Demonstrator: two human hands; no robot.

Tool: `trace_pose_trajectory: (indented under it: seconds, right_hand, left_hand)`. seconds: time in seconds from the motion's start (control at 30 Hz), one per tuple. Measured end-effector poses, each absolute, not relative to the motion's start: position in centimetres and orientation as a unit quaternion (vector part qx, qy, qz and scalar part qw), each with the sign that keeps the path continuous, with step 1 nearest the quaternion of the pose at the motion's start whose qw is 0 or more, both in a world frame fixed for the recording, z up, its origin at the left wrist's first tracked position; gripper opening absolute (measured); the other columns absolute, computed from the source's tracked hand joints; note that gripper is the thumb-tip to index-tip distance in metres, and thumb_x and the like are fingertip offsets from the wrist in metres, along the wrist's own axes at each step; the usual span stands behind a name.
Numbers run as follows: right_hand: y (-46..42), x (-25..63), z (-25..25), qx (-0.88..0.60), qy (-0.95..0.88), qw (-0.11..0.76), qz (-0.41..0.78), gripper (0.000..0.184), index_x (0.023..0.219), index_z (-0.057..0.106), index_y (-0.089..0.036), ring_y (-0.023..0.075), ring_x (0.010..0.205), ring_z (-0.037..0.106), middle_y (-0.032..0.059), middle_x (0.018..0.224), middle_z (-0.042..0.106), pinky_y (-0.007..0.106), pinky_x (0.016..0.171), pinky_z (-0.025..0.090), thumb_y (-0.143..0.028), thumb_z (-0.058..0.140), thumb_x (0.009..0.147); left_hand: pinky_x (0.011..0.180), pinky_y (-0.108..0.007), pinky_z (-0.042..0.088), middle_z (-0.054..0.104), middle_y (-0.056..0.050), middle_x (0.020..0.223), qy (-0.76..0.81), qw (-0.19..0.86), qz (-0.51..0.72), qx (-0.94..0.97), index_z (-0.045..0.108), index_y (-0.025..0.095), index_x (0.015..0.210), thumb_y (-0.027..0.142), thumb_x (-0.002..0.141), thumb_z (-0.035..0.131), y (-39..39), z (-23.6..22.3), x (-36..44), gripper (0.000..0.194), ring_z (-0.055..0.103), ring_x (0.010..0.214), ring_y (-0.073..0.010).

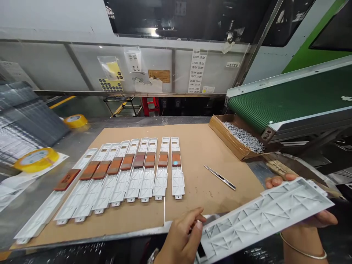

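Observation:
A long white ribbed plastic panel (264,220) is tilted above the table's near right edge, its ribbed face toward me. My right hand (316,218) grips its far right end, fingers behind the upper edge and palm underneath. My left hand (183,236) is at the panel's lower left end, its fingers curled and the thumb folded toward them. Whether anything is pinched there I cannot make out. Several similar white plastic strips (161,179) lie in a row on the cardboard sheet (192,146), each with a reddish-brown block (150,160) across its middle.
A slim metal-and-black knife or pen-like tool (220,177) lies on the cardboard. Behind it stands a cardboard box (229,141) of small grey pieces (244,137), under the end of a green conveyor belt (288,99). Yellow tape rolls (37,159) sit at the left.

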State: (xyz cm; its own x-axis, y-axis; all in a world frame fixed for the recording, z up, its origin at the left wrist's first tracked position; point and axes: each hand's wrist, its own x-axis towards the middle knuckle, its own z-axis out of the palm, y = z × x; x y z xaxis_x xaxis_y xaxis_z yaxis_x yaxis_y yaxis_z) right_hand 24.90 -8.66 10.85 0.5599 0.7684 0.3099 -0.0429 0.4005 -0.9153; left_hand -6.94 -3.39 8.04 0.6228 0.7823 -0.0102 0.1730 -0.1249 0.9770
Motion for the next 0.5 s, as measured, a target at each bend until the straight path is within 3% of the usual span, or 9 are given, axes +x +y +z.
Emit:
trace_pose_trajectory:
  seconds: [0.13, 0.23, 0.3, 0.4, 0.5]
  right_hand:
    - [-8.8, 24.6, 10.3, -0.436, -0.384, 0.748, 0.321, 0.057, 0.108, 0.061, -0.033, 0.027, 0.083, 0.056, 0.0067, 0.088, 0.059, 0.037, 0.061, 0.046, -0.062, 0.06, 0.059]
    - [-8.7, 24.1, 10.4, -0.438, -0.386, 0.734, 0.346, 0.056, 0.109, 0.062, -0.033, 0.03, 0.083, 0.06, 0.0088, 0.09, 0.062, 0.042, 0.062, 0.049, -0.06, 0.063, 0.06]
    - [-8.4, 23.7, 10.8, -0.456, -0.388, 0.715, 0.36, 0.058, 0.111, 0.062, -0.033, 0.0326, 0.084, 0.063, 0.0108, 0.096, 0.064, 0.047, 0.064, 0.051, -0.062, 0.065, 0.062]
    - [-7.2, 23.0, 11.2, -0.501, -0.394, 0.687, 0.349, 0.071, 0.121, 0.055, -0.031, 0.0361, 0.101, 0.06, 0.0146, 0.119, 0.058, 0.052, 0.076, 0.051, -0.081, 0.049, 0.07]
    - [-4.9, 22.7, 10.0, -0.575, -0.407, 0.641, 0.304, 0.068, 0.126, 0.046, -0.028, 0.0316, 0.108, 0.057, 0.0146, 0.125, 0.054, 0.049, 0.081, 0.051, -0.078, 0.029, 0.083]
  left_hand:
    - [0.083, -0.038, 0.049, 0.066, -0.012, 0.109, 0.276, 0.481, 0.3, 0.776, 0.054, 0.019, 0.126, 0.047, 0.087, 0.047, -3.8, 7.1, -5.9, 0.048, 0.062, 0.092, -0.0251]
    - [0.089, -0.052, 0.046, 0.06, -0.021, 0.121, 0.24, 0.448, 0.231, 0.83, 0.048, 0.013, 0.133, 0.059, 0.073, 0.062, -3.8, 6.4, -4.8, 0.076, 0.057, 0.105, -0.0381]
    - [0.091, -0.058, 0.042, 0.057, -0.025, 0.122, 0.257, 0.462, 0.2, 0.825, 0.043, 0.009, 0.136, 0.055, 0.068, 0.068, -3.8, 5.8, -4.1, 0.086, 0.054, 0.107, -0.0426]
    - [0.094, -0.054, 0.04, 0.056, -0.023, 0.124, 0.278, 0.557, 0.251, 0.741, 0.044, 0.011, 0.136, 0.041, 0.07, 0.068, -3.5, 5.1, -3.8, 0.077, 0.052, 0.111, -0.0392]
    - [0.082, -0.037, 0.046, 0.062, -0.015, 0.115, 0.245, 0.717, 0.35, 0.551, 0.056, 0.017, 0.124, 0.049, 0.071, 0.065, -2.4, 5.3, -4.4, 0.063, 0.059, 0.095, -0.0268]
